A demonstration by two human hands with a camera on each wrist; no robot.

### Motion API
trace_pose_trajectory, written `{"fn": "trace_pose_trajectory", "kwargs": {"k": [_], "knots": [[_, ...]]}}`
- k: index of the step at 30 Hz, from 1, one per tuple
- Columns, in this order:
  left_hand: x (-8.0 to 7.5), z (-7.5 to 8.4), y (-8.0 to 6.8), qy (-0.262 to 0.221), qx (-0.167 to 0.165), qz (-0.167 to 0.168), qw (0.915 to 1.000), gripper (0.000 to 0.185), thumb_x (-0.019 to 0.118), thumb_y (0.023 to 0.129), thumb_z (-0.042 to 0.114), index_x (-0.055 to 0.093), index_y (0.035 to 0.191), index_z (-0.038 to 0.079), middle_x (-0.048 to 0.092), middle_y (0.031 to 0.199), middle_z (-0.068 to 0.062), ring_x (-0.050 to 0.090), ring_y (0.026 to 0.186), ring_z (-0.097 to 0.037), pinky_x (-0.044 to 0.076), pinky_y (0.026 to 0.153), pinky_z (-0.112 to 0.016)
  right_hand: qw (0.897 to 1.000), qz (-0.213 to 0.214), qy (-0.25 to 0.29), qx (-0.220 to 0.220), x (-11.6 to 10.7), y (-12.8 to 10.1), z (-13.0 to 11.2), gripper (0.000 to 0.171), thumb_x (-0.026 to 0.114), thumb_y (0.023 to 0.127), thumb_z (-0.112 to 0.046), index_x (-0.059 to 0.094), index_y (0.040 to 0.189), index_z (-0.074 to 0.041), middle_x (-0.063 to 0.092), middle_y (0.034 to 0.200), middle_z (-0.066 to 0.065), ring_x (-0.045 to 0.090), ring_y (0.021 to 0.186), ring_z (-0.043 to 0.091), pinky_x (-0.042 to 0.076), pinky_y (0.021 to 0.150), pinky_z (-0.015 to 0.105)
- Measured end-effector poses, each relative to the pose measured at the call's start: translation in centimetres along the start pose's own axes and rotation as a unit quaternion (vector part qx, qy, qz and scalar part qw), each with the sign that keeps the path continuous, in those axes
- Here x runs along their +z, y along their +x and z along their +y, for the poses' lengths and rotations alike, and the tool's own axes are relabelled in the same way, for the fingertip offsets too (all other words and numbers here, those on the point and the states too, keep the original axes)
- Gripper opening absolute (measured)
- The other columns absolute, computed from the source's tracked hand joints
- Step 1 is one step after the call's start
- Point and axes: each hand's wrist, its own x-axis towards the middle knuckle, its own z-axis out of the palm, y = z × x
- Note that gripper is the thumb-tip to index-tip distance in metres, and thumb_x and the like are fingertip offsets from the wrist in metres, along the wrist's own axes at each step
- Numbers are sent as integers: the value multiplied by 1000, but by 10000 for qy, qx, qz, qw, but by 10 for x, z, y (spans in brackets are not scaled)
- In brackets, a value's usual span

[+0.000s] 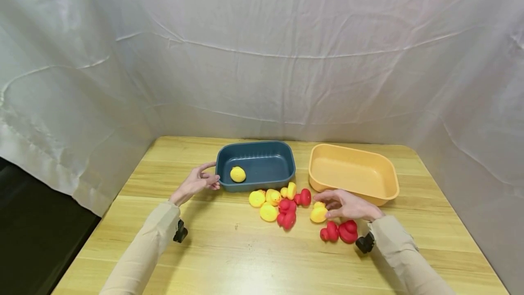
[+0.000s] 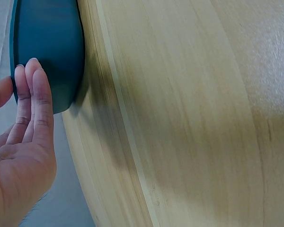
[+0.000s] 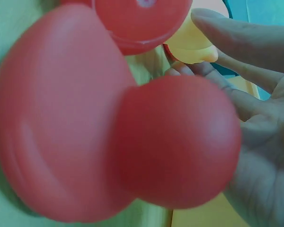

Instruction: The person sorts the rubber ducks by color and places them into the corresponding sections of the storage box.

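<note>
My left hand (image 1: 195, 182) rests with straight fingers against the blue tub (image 1: 255, 165) to steady it; my right hand (image 1: 348, 205) closes around a yellow duck (image 1: 318, 214) mid-counter (image 1: 245, 258), beside the orange tub (image 1: 353, 173).

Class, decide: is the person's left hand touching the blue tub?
Touching. The left wrist view shows the fingertips of the left hand lying flat against the blue tub, with no gap between them.

Light: bright, soft and even in the head view.
Glare: pale sheen on the desk (image 2: 270, 56) in the left wrist view.
Shadows: faint, short.
Edges: head view bends outward.
Focus: the red duck (image 3: 109, 127) is very blurred in the right wrist view.
</note>
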Motion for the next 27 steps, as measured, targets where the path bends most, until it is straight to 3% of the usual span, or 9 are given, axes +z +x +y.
{"fn": "trace_pose_trajectory", "kwargs": {"k": [6,8,12,14,22,27], "knots": [[0,1,0,20,-48,28,10000,71,59,99,3,19,156,-8,73,97,-16,72,82,-17,62,90,-46,9998,117,40,-178,1,1,-3,51,72,93,-16,56,138,0,56,137,21,57,125,38,50,110,48],[1,1,0,23,-60,35,10000,71,59,99,3,19,156,-8,74,96,-16,72,82,-17,62,91,-46,9994,167,48,-289,2,1,-5,50,73,92,-16,57,137,0,56,134,19,58,124,35,51,110,43],[1,2,0,39,-66,49,10000,71,58,99,3,19,156,-8,74,96,-15,72,82,-18,62,90,-47,9984,285,-9,-497,4,3,-11,48,75,91,-17,59,133,-1,57,130,17,59,119,19,49,106,19],[1,3,0,57,-58,71,9999,71,59,99,4,19,156,-8,74,96,-15,72,81,-17,62,90,-47,9976,379,-34,-585,4,4,-15,47,76,90,-17,60,131,-1,58,129,16,58,117,12,47,105,13],[2,2,1,147,-72,127,9998,70,58,99,5,20,157,-7,74,98,-17,71,81,-14,61,91,-49,9957,663,-194,-613,-2,11,-33,49,79,87,-18,62,128,0,59,129,17,60,117,10,49,108,20],[2,1,1,169,-100,136,9997,70,58,99,5,20,157,-7,74,98,-17,71,81,-14,61,91,-48,9945,782,-225,-662,-9,18,-41,46,81,85,-14,63,125,-2,62,127,17,59,115,8,47,107,14]]}}
